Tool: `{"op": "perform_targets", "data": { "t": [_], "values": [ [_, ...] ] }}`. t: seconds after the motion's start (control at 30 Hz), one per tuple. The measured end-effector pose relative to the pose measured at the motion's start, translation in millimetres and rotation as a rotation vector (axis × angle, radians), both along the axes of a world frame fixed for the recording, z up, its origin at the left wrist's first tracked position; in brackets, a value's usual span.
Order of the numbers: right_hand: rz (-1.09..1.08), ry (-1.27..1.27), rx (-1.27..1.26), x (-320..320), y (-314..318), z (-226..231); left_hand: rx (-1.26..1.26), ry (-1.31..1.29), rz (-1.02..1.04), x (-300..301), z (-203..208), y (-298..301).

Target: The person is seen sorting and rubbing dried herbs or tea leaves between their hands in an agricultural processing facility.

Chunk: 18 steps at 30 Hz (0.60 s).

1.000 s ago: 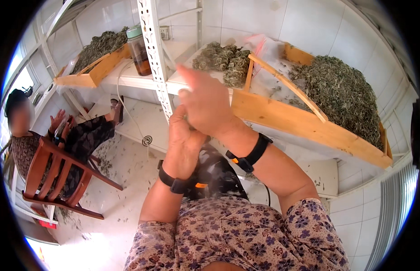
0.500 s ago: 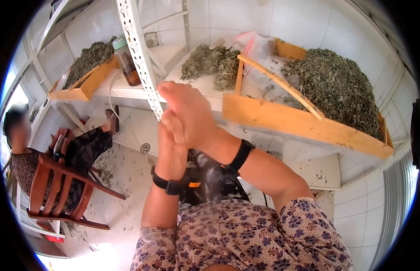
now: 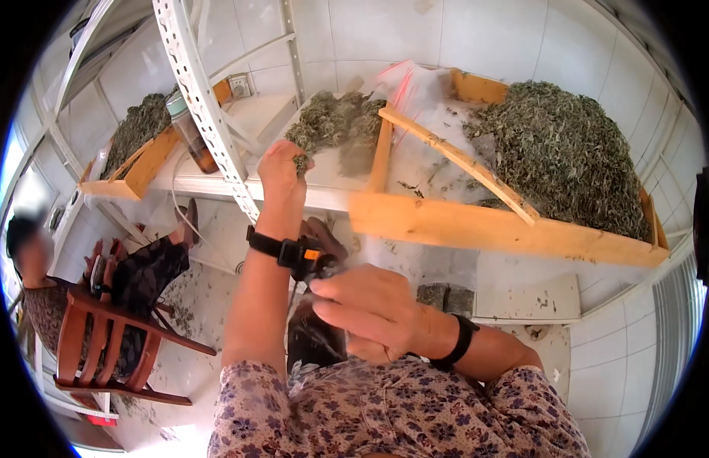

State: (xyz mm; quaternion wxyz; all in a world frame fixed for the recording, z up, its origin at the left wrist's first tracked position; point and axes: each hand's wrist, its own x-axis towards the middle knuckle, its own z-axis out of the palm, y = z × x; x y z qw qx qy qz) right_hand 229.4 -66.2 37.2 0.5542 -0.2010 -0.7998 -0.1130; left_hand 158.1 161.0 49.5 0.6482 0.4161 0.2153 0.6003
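Note:
My left hand (image 3: pixel 281 182) is closed around a small clump of dried grey-green herb (image 3: pixel 301 162), raised at the shelf's front edge. Lower and nearer my body, my right hand (image 3: pixel 373 311) has its fingers curled and pressed together beside my left wrist. What those fingers hold, if anything, is hidden. Loose heaps of dried herb (image 3: pixel 331 122) lie on the white shelf just beyond my left hand. To the right, a large pile of the same shredded herb (image 3: pixel 560 156) fills a shallow wooden tray (image 3: pixel 438 224). A loose wooden strip (image 3: pixel 465 168) lies slantwise across the tray.
A perforated white metal post (image 3: pixel 194 91) rises left of my left hand, with a green-lidded jar (image 3: pixel 190 133) behind it. A clear plastic bag (image 3: pixel 415 84) lies at the tray's back. At left, another person sits on a wooden chair (image 3: pixel 103 336).
My hands were clasped together and are now apart. The right came down toward my body; the left stays raised, herb now showing in it. The view has shifted slightly.

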Motion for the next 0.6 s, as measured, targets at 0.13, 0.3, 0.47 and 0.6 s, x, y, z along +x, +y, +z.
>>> {"op": "perform_targets", "data": {
  "t": [0.13, 0.3, 0.47, 0.6],
  "values": [
    [-0.025, -0.018, -0.039, 16.6, -13.3, -3.1, 0.207, 0.331, 0.244, 24.4, 8.6, 7.7],
    [-0.032, -0.016, -0.092, 33.7, -24.4, -10.0, 0.717, 0.792, 0.417, 39.0, -3.0, 27.2],
    [-0.066, -0.047, -0.101, 39.7, -29.1, -13.7, 1.221, 1.022, 0.658, 48.5, -16.3, 47.5],
    [-0.098, -0.060, -0.120, 43.8, -30.8, -19.4, 1.276, 1.077, 0.632, 52.6, -15.5, 41.0]
  ]
}}
